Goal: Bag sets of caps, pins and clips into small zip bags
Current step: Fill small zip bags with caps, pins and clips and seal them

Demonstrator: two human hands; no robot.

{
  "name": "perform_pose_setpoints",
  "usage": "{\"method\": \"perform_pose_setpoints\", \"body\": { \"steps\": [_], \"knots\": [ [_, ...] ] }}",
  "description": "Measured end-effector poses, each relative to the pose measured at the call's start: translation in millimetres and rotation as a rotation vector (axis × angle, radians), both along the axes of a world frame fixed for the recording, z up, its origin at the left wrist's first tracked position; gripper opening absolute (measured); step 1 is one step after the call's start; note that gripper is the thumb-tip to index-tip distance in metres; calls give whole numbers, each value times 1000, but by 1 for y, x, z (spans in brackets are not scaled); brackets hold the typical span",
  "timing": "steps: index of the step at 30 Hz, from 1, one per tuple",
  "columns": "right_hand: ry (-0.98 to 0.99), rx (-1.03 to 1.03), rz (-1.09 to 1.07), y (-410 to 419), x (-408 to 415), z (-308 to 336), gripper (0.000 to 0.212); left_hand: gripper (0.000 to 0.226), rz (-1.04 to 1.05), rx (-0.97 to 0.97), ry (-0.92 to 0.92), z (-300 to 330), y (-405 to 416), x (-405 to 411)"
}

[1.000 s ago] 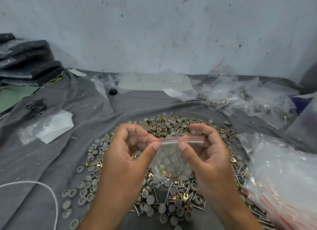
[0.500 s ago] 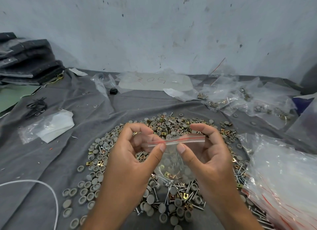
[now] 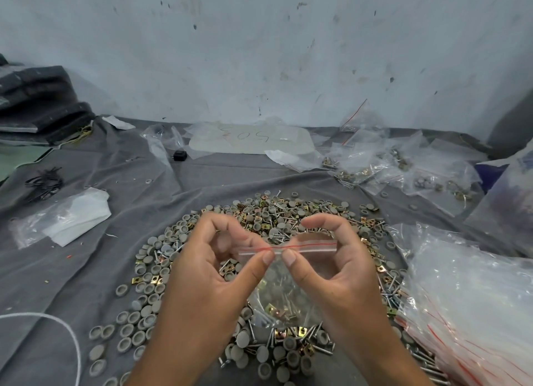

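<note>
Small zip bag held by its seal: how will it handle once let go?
The zip bag is probably floppy: thin clear film hanging from both hands' pinch at the red-lined strip. Likely bottom-heavy, since pins and clips pool low. Set down, it should slump rather than stand.

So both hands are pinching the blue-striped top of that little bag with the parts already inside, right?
Nearly: the head view shows the stripe is red, not blue. The left hand and right hand both pinch the top of the small zip bag, and parts already lie inside it.
</note>
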State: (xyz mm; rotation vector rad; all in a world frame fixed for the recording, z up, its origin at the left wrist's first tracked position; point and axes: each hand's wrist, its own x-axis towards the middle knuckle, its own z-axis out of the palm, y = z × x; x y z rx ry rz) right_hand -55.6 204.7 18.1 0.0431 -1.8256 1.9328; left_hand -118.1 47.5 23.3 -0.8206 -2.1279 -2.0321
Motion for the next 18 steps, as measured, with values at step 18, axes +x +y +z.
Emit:
{"method": "perform_pose_setpoints", "body": {
  "steps": [18],
  "knots": [
    [-122, 77, 49, 32, 0, 20, 35, 29, -56, 47, -215, 9, -6, -3]
  ]
}}
